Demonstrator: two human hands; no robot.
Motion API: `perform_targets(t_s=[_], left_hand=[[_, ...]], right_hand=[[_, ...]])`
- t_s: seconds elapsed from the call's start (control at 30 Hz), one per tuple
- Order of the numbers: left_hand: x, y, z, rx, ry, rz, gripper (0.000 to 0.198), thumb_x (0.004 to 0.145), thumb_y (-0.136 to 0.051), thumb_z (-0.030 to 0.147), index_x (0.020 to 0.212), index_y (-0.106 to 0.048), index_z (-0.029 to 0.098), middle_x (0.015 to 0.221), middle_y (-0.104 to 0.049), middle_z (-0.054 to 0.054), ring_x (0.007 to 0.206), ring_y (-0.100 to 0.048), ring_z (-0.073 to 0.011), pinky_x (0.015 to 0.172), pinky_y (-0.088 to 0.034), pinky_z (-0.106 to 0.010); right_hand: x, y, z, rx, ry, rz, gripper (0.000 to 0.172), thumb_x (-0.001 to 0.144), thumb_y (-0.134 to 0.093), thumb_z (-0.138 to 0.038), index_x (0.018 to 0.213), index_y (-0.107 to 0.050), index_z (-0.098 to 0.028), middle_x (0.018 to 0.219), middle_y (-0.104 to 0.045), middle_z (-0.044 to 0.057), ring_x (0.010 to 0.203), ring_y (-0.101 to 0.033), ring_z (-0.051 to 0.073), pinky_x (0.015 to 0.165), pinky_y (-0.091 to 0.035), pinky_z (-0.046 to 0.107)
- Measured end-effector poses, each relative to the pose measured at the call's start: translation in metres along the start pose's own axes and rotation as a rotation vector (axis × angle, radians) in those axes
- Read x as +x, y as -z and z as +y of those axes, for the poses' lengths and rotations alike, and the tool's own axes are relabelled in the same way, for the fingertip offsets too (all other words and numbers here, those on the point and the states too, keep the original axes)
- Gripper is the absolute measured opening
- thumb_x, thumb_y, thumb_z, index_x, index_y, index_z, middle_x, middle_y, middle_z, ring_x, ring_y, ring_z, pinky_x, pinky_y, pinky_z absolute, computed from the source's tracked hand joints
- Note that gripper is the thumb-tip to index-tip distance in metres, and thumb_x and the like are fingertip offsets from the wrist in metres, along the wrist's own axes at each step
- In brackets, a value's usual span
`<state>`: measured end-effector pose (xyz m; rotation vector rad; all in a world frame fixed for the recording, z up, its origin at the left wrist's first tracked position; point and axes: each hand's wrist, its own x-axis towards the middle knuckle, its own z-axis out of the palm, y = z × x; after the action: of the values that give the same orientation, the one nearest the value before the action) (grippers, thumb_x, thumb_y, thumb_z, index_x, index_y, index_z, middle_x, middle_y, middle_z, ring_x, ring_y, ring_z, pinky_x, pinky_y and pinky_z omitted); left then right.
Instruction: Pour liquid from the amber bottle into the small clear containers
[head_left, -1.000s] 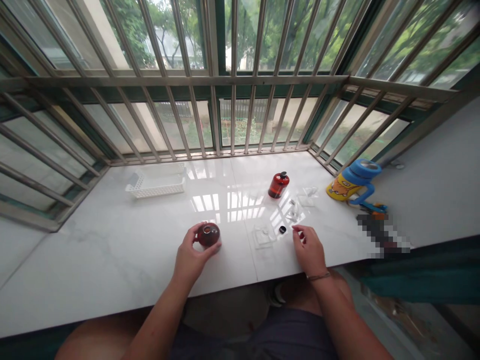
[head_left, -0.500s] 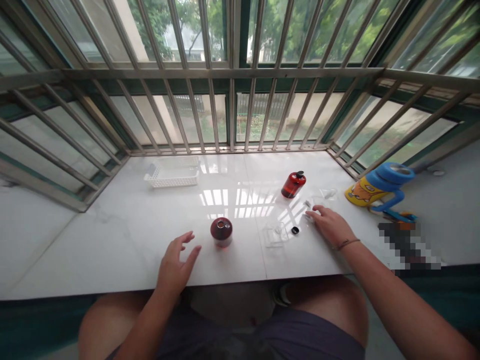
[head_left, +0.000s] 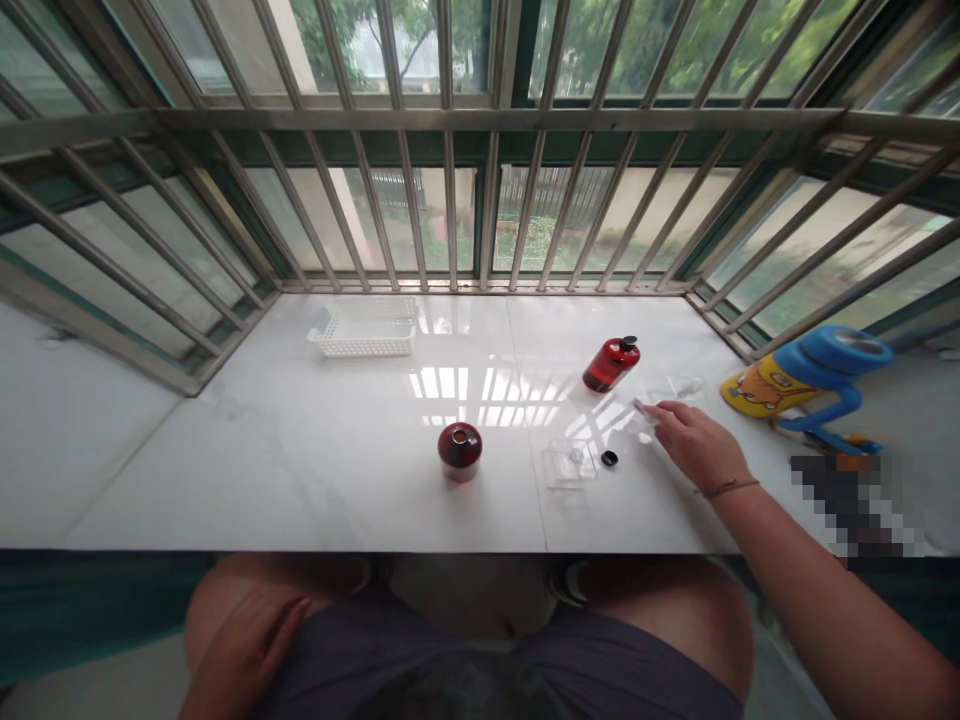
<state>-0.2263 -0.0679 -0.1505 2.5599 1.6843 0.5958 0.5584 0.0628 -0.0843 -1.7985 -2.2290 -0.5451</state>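
Observation:
On my left thigh rests my left hand (head_left: 255, 632), its fingers lying flat with nothing in them. My right hand (head_left: 697, 445) is over the right part of the white ledge, thumb and fingers pinched at a small pale piece too small to name. Left of that hand is a black ring-shaped cap (head_left: 609, 459), beside a clear plastic tray (head_left: 568, 468). A red bottle with a black top (head_left: 611, 365) stands just beyond the hand. Near the middle, a round dark-red bottle (head_left: 460, 455) stands upright with its neck uncovered.
A white perforated basket (head_left: 364, 345) sits at the back left. At the right stand a blue and yellow water bottle (head_left: 795, 375) and a blurred-out dark item (head_left: 847, 500). Clear plastic (head_left: 686, 386) lies behind my right hand. Metal bars (head_left: 480, 120) border the ledge.
My left hand has drawn back from beside the round bottle onto my thigh. My right hand has stayed near the same spot, its fingers now closed on a small pale piece. The view has shifted slightly.

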Motion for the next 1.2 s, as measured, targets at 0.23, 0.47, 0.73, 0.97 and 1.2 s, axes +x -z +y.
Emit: perform_targets(t_s=[0.23,0.47,0.73,0.97,1.2], left_hand=[[-0.019,-0.020,-0.015,0.022,0.222,-0.161,0.048,0.093,-0.060,0.068,0.104,-0.083,0.027,0.111,-0.084,-0.006,0.108,-0.078,-0.0341,0.103,-0.062,-0.049],[-0.001,-0.014,-0.010,0.018,0.317,-0.246,0.047,0.090,-0.058,0.066,0.100,-0.083,0.028,0.109,-0.084,-0.006,0.111,-0.076,-0.0362,0.109,-0.056,-0.054],[0.005,-0.011,-0.003,-0.020,0.392,-0.275,0.054,0.087,-0.054,0.069,0.096,-0.083,0.024,0.105,-0.084,-0.010,0.109,-0.075,-0.0381,0.113,-0.052,-0.057],[0.008,-0.011,-0.002,0.010,0.410,-0.252,0.056,0.088,-0.052,0.072,0.091,-0.081,0.024,0.102,-0.084,-0.010,0.106,-0.075,-0.0368,0.112,-0.053,-0.053],[0.009,-0.012,-0.003,0.025,0.392,-0.241,0.055,0.089,-0.050,0.071,0.092,-0.082,0.025,0.100,-0.084,-0.008,0.104,-0.076,-0.0360,0.107,-0.055,-0.052]], right_hand=[[0.018,0.078,-0.080,0.538,-0.520,0.353,0.036,0.094,-0.075,-0.052,0.116,-0.075,-0.023,0.114,-0.073,0.010,0.073,-0.066,0.018,0.067,-0.059,0.034],[0.006,0.086,-0.160,1.003,-0.569,0.376,0.032,0.095,-0.075,-0.047,0.118,-0.071,-0.025,0.122,-0.070,0.010,0.096,-0.071,0.022,0.079,-0.064,0.038],[0.004,0.062,-0.187,0.799,-0.501,0.307,0.022,0.097,-0.075,-0.040,0.115,-0.073,-0.027,0.122,-0.068,0.008,0.098,-0.067,0.023,0.075,-0.061,0.038],[-0.001,0.038,-0.193,0.784,-0.563,0.171,0.035,0.094,-0.076,-0.049,0.120,-0.075,-0.026,0.124,-0.064,0.011,0.097,-0.069,0.024,0.077,-0.063,0.042],[-0.010,0.028,-0.197,0.879,-0.572,0.172,0.049,0.095,-0.074,-0.049,0.139,-0.065,-0.028,0.145,-0.058,0.014,0.133,-0.060,0.031,0.099,-0.061,0.050]])
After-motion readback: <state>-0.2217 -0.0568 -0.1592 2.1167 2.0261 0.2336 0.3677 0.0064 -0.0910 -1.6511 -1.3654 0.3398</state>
